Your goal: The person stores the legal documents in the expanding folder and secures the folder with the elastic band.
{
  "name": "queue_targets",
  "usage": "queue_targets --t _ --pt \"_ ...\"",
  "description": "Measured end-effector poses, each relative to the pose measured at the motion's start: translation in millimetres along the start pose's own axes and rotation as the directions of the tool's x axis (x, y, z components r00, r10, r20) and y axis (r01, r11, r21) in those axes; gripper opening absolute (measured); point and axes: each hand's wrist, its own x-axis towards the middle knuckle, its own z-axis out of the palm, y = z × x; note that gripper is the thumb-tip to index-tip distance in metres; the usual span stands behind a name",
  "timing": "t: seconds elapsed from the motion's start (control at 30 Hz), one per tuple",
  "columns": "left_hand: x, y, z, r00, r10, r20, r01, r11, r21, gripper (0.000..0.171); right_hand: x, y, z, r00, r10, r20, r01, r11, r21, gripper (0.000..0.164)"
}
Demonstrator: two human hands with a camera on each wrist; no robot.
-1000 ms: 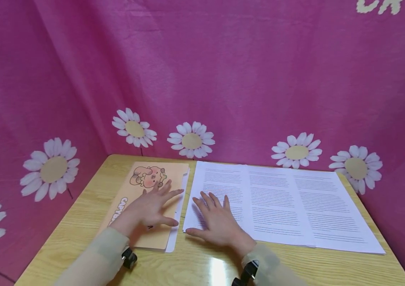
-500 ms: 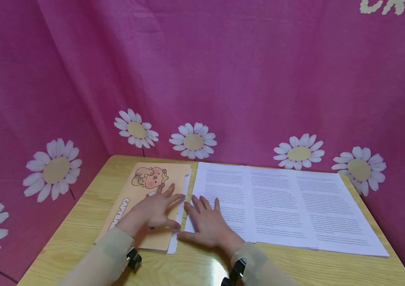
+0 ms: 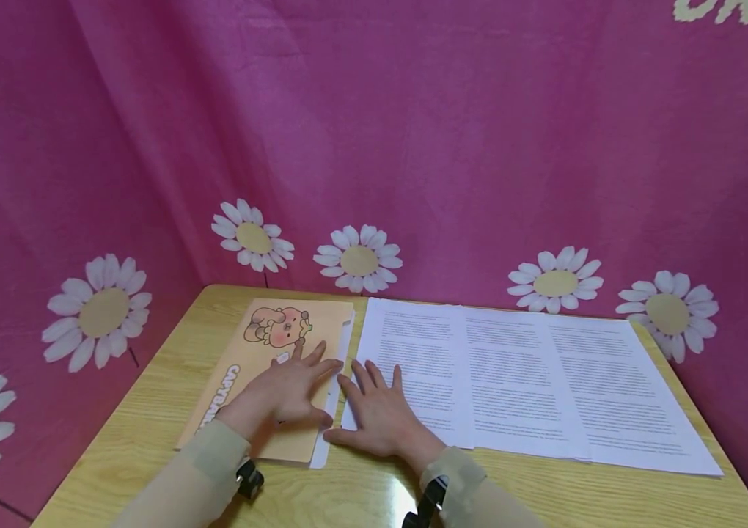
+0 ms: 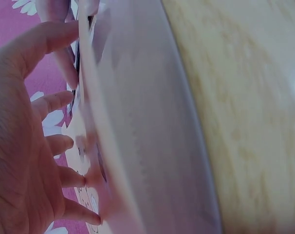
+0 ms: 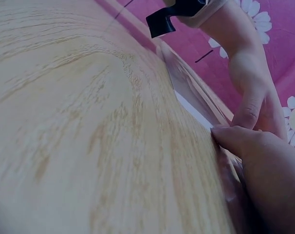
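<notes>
A tan folder with a cartoon capybara on its cover lies on the left of the table, white sheet edges showing along its right side. My left hand rests on the folder with spread fingers; in the left wrist view its fingertips touch the cover. My right hand lies fingers spread over the lower left edge of the leftmost printed sheet. Its thumb points at the folder's right edge, and in the right wrist view the thumb tip is close to the white sheet edge.
Two more printed sheets, the middle sheet and the right sheet, lie side by side, slightly overlapping. All rest on a wooden table. A pink curtain with daisies hangs behind it and at the sides.
My right hand has slid left, from over the leftmost sheet to its left edge beside the folder. My left hand has stayed on the folder. The head view has shifted slightly.
</notes>
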Motion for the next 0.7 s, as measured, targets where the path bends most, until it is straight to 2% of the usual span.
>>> queue_targets --t 0.37,0.7 --pt "2.9 1.2 2.0 1.000 -0.011 0.014 0.011 1.000 0.020 0.093 -0.5 -0.3 4.0 1.000 0.007 -0.001 -0.007 1.000 0.006 0.106" --pt "-2.5 0.1 -13.1 0.999 0.049 0.019 -0.048 0.998 -0.034 0.054 1.3 -1.6 6.6 1.000 0.021 0.010 -0.021 1.000 -0.010 0.107"
